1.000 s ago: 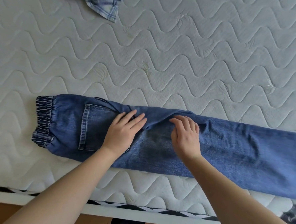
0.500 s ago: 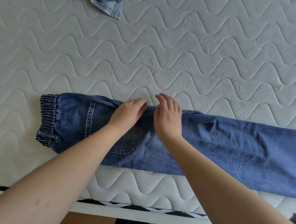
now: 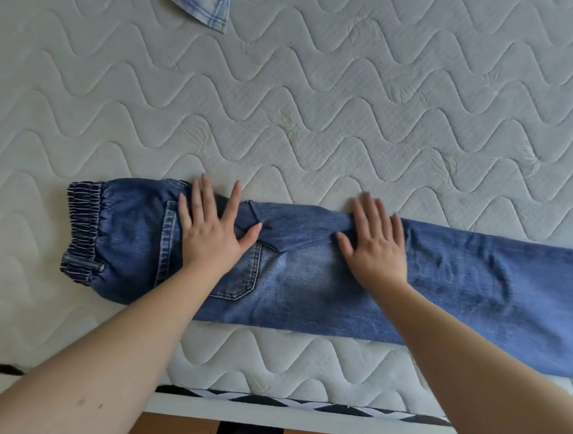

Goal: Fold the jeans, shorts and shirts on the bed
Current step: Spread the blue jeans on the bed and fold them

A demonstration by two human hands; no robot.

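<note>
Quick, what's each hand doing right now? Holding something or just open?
Left hand: open, fingers spread, pressing flat on the jeans near the back pocket.
Right hand: open, fingers straight, pressing flat on the jeans.

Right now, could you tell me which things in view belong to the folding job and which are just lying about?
Part of the job:
- jeans, lying lengthwise on the bed
- left hand and right hand, both pressed flat on the jeans
- plaid shirt, at the top edge, waiting

Just there:
- quilted mattress
</note>
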